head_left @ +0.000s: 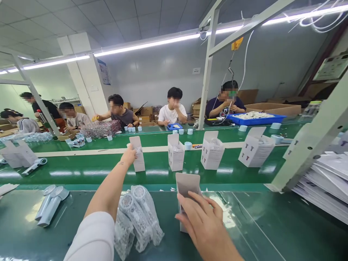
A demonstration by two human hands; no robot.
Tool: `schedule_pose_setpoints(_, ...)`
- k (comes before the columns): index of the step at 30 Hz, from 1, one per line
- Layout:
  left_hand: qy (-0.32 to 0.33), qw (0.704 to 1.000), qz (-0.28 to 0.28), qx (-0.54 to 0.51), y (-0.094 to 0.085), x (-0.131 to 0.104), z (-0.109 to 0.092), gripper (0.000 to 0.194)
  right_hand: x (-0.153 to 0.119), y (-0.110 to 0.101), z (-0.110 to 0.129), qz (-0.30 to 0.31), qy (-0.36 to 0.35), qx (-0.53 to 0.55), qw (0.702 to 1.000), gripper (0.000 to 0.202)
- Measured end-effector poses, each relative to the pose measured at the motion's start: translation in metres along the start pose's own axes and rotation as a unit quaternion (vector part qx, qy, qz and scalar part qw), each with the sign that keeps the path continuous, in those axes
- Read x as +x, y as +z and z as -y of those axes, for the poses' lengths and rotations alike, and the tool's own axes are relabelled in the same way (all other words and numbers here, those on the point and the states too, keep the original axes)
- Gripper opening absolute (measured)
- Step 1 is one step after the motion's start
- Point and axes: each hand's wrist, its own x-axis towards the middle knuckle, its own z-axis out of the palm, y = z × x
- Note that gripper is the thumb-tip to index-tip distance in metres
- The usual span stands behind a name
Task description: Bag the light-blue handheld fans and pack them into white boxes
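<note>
Stretched out to the green belt, my left hand [128,156] has its fingers closed at the left edge of an upright white box [139,159] with its flap raised. Nearer me, my right hand [205,217] holds another white box [187,183], which stands open-topped on the green table; the fingers cover its front and top edge. Between my arms lie several bubble-wrapped light blue devices [138,214]. Two unwrapped light blue devices [51,204] rest on the table at the left.
On the belt [157,177] stand more open white boxes [176,157]. A metal post [310,145] and stacked flat white cartons [323,181] are at the right. Co-workers sit across the line, near a blue tray [272,119] of small parts.
</note>
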Motion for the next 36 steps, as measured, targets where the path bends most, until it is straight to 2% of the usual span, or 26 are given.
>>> schedule_pose_setpoints(2, -0.005, 0.999, 0.024, 0.046, -0.005, -0.003, -0.009, 0.016, -0.001, -0.016, -0.009, 0.036, -0.045, 0.003, 0.998, 0.032)
schedule_pose_setpoints(4, 0.017, 0.997, 0.038, 0.067, -0.012, -0.019, -0.024, 0.015, -0.003, -0.031, -0.023, 0.069, -0.053, 0.005, 0.996, 0.040)
schedule_pose_setpoints(5, 0.048, 0.994, 0.071, 0.069, -0.013, -0.033, -0.034, 0.017, -0.005, -0.037, -0.031, 0.089, -0.037, 0.008, 0.995, 0.043)
schedule_pose_setpoints(6, 0.092, 0.985, 0.128, 0.068, -0.013, -0.049, -0.043, 0.020, -0.006, -0.042, -0.039, 0.115, -0.010, 0.016, 0.993, 0.046)
schedule_pose_setpoints(7, 0.153, 0.963, 0.211, 0.067, -0.010, -0.068, -0.052, 0.024, -0.007, -0.045, -0.048, 0.149, 0.020, 0.027, 0.988, 0.049)
schedule_pose_setpoints(9, 0.275, 0.869, 0.400, 0.093, 0.003, -0.107, -0.067, 0.038, -0.008, -0.046, -0.064, 0.242, 0.075, 0.063, 0.965, 0.056)
schedule_pose_setpoints(10, 0.308, 0.824, 0.455, 0.136, 0.013, -0.125, -0.073, 0.046, -0.008, -0.045, -0.071, 0.286, 0.099, 0.087, 0.949, 0.057)
schedule_pose_setpoints(11, 0.324, 0.788, 0.489, 0.189, 0.024, -0.140, -0.078, 0.054, -0.008, -0.043, -0.076, 0.320, 0.122, 0.113, 0.933, 0.056)
schedule_pose_setpoints(12, 0.326, 0.764, 0.502, 0.240, 0.036, -0.151, -0.083, 0.059, -0.007, -0.040, -0.080, 0.343, 0.143, 0.138, 0.918, 0.054)
schedule_pose_setpoints(14, 0.315, 0.741, 0.507, 0.308, 0.055, -0.161, -0.090, 0.065, -0.005, -0.037, -0.083, 0.358, 0.177, 0.181, 0.899, 0.049)
schedule_pose_setpoints(16, 0.321, 0.732, 0.508, 0.321, 0.064, -0.159, -0.097, 0.066, -0.003, -0.037, -0.080, 0.359, 0.201, 0.202, 0.889, 0.046)
schedule_pose_setpoints(18, 0.363, 0.730, 0.492, 0.305, 0.058, -0.150, -0.102, 0.061, -0.001, -0.040, -0.076, 0.359, 0.218, 0.208, 0.883, 0.047)
schedule_pose_setpoints(19, 0.385, 0.738, 0.471, 0.291, 0.050, -0.144, -0.103, 0.057, 0.000, -0.042, -0.074, 0.362, 0.226, 0.211, 0.880, 0.048)
schedule_pose_setpoints(20, 0.396, 0.759, 0.437, 0.275, 0.039, -0.139, -0.103, 0.052, 0.001, -0.044, -0.072, 0.364, 0.234, 0.215, 0.875, 0.050)
schedule_pose_setpoints(22, 0.364, 0.835, 0.348, 0.222, 0.010, -0.130, -0.101, 0.044, 0.003, -0.046, -0.071, 0.370, 0.247, 0.228, 0.866, 0.053)
schedule_pose_setpoints(24, 0.275, 0.920, 0.246, 0.134, -0.023, -0.125, -0.097, 0.039, 0.005, -0.047, -0.070, 0.380, 0.263, 0.239, 0.854, 0.057)
schedule_pose_setpoints(26, 0.186, 0.972, 0.142, -0.004, -0.053, -0.127, -0.100, 0.040, 0.007, -0.045, -0.069, 0.388, 0.275, 0.248, 0.844, 0.061)
schedule_pose_setpoints(27, 0.154, 0.980, 0.088, -0.086, -0.065, -0.129, -0.105, 0.041, 0.008, -0.044, -0.069, 0.389, 0.276, 0.253, 0.842, 0.063)
schedule_pose_setpoints(29, 0.127, 0.961, -0.021, -0.246, -0.079, -0.134, -0.124, 0.041, 0.009, -0.041, -0.069, 0.379, 0.272, 0.263, 0.844, 0.065)
schedule_pose_setpoints(31, 0.125, 0.918, -0.098, -0.363, -0.078, -0.140, -0.151, 0.037, 0.009, -0.037, -0.070, 0.370, 0.265, 0.273, 0.848, 0.066)
schedule_pose_setpoints(32, 0.126, 0.904, -0.114, -0.393, -0.071, -0.143, -0.165, 0.036, 0.009, -0.036, -0.070, 0.365, 0.262, 0.280, 0.848, 0.067)
schedule_pose_setpoints(34, 0.130, 0.905, -0.118, -0.388, -0.052, -0.148, -0.189, 0.036, 0.008, -0.033, -0.070, 0.353, 0.258, 0.296, 0.849, 0.069)
schedule_pose_setpoints(36, 0.144, 0.940, -0.124, -0.285, -0.031, -0.154, -0.206, 0.035, 0.007, -0.029, -0.071, 0.330, 0.259, 0.307, 0.854, 0.069)
